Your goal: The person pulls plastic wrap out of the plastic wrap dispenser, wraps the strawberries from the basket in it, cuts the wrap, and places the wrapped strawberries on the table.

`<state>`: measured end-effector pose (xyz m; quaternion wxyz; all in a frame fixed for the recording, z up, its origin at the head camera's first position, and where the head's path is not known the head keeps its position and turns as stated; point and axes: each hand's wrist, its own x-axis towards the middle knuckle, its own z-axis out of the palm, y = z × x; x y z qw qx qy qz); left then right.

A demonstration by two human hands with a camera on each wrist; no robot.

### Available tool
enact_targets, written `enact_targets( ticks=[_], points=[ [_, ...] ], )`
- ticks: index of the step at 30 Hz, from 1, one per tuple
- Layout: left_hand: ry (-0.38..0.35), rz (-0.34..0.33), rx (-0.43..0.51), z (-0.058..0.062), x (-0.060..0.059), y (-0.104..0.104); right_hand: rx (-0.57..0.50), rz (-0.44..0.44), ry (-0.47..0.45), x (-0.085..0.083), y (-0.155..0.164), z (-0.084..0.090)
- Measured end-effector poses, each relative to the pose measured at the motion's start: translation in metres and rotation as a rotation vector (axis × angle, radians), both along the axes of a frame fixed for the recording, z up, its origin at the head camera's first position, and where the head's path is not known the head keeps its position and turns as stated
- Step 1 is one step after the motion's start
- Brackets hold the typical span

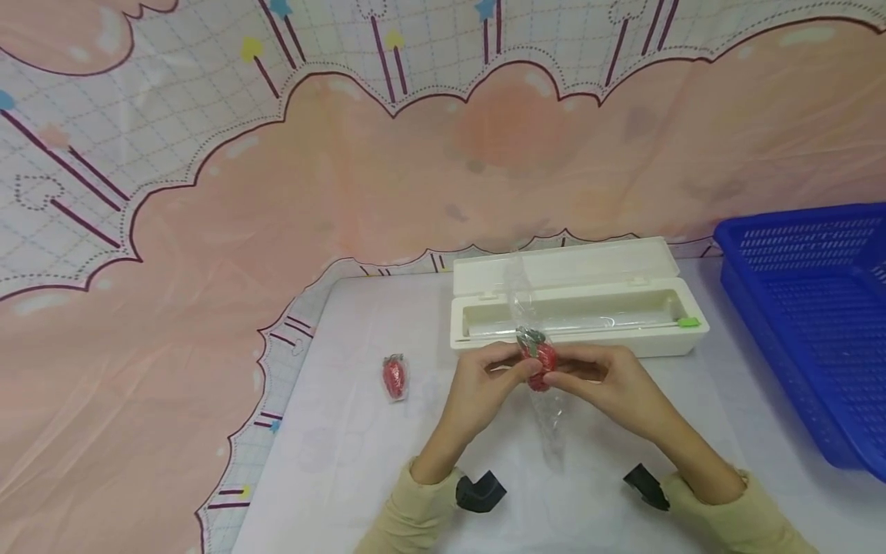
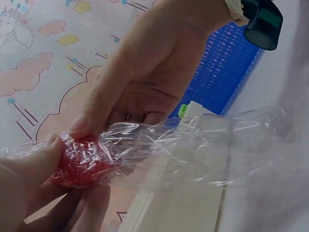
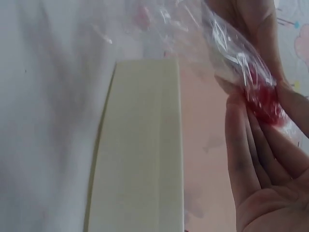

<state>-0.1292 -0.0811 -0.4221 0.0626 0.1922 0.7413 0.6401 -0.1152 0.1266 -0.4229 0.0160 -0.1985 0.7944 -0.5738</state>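
A red strawberry [image 1: 538, 360] sits inside a twisted sheet of clear cling film [image 1: 551, 419] above the white table. My left hand [image 1: 500, 374] pinches it from the left and my right hand [image 1: 577, 375] from the right. In the left wrist view the strawberry [image 2: 79, 160] shows red between thumb and fingers, with the film [image 2: 203, 150] stretching to the right. The right wrist view shows the strawberry [image 3: 263, 101] against my fingertips [image 3: 239, 123]. Another strawberry [image 1: 394, 377], wrapped in film, lies on the table to the left.
An open cream cling-film dispenser box [image 1: 577, 304] with a green slider [image 1: 688, 322] lies just behind my hands. A blue plastic basket [image 1: 813, 308] stands at the right edge. A pink patterned cloth [image 1: 208, 269] hangs behind and to the left of the table.
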Motion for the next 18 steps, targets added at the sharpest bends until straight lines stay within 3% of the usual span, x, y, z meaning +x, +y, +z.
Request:
enact_targets(
  ticks=[5, 8, 11, 18],
  points=[
    [-0.014, -0.025, -0.047, 0.000, -0.002, -0.001, 0.159, -0.043, 0.134, -0.001, 0.007, 0.003],
    [-0.031, -0.021, -0.074, 0.000, -0.002, -0.002, 0.238, -0.111, 0.291, 0.000, 0.011, 0.007],
    [-0.057, -0.027, -0.078, 0.000, -0.002, -0.002, 0.244, -0.151, 0.467, -0.001, 0.015, 0.010],
    [-0.120, -0.073, -0.090, -0.001, -0.003, -0.003, 0.247, -0.050, 0.821, -0.007, 0.017, 0.013]
  ],
)
